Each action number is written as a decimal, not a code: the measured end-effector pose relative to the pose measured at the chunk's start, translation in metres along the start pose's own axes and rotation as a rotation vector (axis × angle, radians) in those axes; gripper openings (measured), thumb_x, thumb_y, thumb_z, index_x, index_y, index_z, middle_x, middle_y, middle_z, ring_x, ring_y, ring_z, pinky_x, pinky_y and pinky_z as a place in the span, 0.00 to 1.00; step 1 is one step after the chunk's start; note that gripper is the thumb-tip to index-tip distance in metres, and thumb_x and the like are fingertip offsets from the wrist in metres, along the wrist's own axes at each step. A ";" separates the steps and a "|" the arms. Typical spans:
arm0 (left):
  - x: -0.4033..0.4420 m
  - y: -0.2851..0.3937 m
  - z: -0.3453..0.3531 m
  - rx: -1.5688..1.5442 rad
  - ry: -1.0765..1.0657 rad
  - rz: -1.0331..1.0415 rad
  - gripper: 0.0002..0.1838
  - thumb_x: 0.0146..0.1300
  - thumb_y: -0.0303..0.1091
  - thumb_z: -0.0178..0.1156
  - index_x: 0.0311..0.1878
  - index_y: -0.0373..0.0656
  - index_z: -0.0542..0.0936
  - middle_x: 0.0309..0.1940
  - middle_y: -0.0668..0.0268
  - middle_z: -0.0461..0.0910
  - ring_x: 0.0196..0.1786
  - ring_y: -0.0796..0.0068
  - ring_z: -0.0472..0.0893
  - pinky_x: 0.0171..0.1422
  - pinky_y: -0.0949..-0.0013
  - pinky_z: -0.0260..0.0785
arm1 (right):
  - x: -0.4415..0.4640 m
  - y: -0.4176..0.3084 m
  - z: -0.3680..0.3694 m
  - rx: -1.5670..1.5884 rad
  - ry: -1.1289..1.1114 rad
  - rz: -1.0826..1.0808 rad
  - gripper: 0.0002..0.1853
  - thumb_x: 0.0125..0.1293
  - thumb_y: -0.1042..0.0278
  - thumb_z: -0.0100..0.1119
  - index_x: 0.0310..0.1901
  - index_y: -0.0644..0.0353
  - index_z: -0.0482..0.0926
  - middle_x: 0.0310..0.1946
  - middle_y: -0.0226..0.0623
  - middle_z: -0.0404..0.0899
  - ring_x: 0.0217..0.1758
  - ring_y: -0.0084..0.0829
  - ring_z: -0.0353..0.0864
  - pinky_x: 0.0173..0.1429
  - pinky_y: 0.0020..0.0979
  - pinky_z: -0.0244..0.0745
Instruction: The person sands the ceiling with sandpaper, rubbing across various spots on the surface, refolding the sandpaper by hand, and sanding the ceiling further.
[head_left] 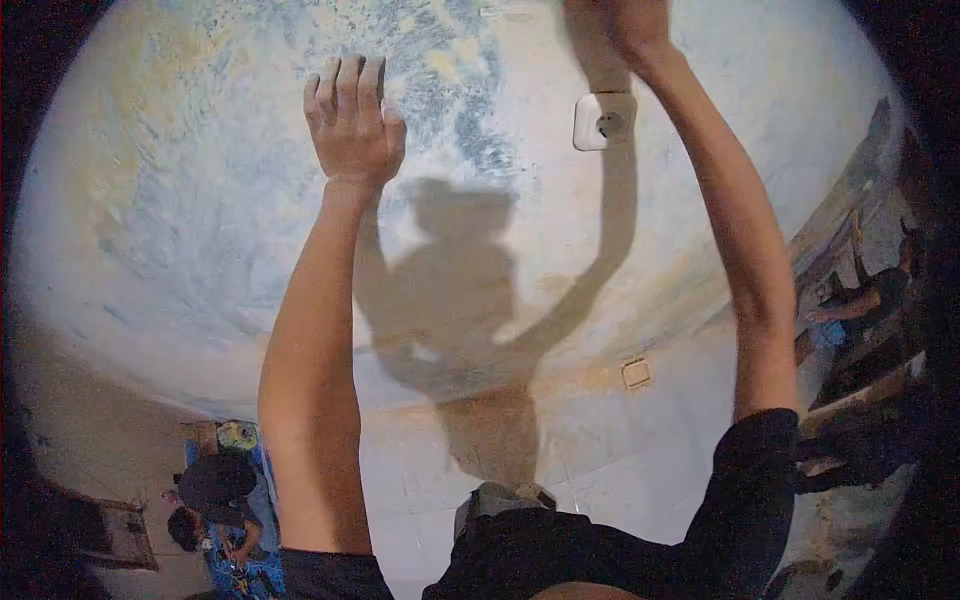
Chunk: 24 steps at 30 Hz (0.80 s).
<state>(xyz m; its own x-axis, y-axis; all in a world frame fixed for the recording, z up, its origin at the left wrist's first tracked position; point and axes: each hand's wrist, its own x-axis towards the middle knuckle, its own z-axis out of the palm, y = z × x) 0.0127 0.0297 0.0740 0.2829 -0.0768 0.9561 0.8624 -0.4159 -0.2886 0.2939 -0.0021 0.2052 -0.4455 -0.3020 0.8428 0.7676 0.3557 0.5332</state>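
My left hand reaches up at the wall, which is blotched in white, blue-grey and yellowish patches. Its fingers point upward, slightly bent and a little apart, with nothing visible in them. My right hand is raised higher, at the top edge of the view. Its fingers are cut off or blurred, so what it holds, if anything, is hidden. Just below that hand a white wall socket is set in the wall. My shadow falls on the wall between both arms.
Lower on the wall sits a small square plate, above pale floor tiles. A person in dark clothes is at the lower left beside a blue sheet. Another person is at the far right, near dark furniture.
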 end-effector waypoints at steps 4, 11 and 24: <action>-0.001 0.000 0.001 -0.018 0.012 -0.015 0.26 0.56 0.38 0.48 0.60 0.45 0.71 0.58 0.60 0.69 0.64 0.58 0.64 0.72 0.49 0.49 | 0.000 -0.009 0.005 -0.102 -0.011 0.096 0.16 0.56 0.69 0.65 0.47 0.60 0.80 0.41 0.41 0.83 0.41 0.40 0.83 0.40 0.34 0.80; -0.002 -0.003 0.005 0.001 0.082 0.049 0.23 0.59 0.37 0.46 0.57 0.40 0.72 0.55 0.56 0.70 0.62 0.56 0.66 0.69 0.50 0.51 | -0.017 -0.014 0.011 0.024 -0.038 0.234 0.17 0.56 0.73 0.62 0.49 0.58 0.80 0.43 0.39 0.83 0.44 0.39 0.83 0.40 0.35 0.81; 0.004 0.005 -0.002 -0.032 0.101 0.054 0.23 0.58 0.38 0.47 0.56 0.41 0.72 0.56 0.57 0.70 0.61 0.56 0.66 0.68 0.51 0.52 | -0.024 -0.045 0.022 -0.006 -0.130 -0.395 0.16 0.51 0.73 0.64 0.44 0.59 0.82 0.43 0.39 0.83 0.44 0.39 0.83 0.43 0.35 0.81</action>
<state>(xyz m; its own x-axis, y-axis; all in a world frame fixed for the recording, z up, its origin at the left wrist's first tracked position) 0.0177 0.0255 0.0763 0.2832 -0.1895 0.9401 0.8328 -0.4376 -0.3391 0.2605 0.0089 0.1627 -0.7604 -0.3000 0.5760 0.5286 0.2292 0.8173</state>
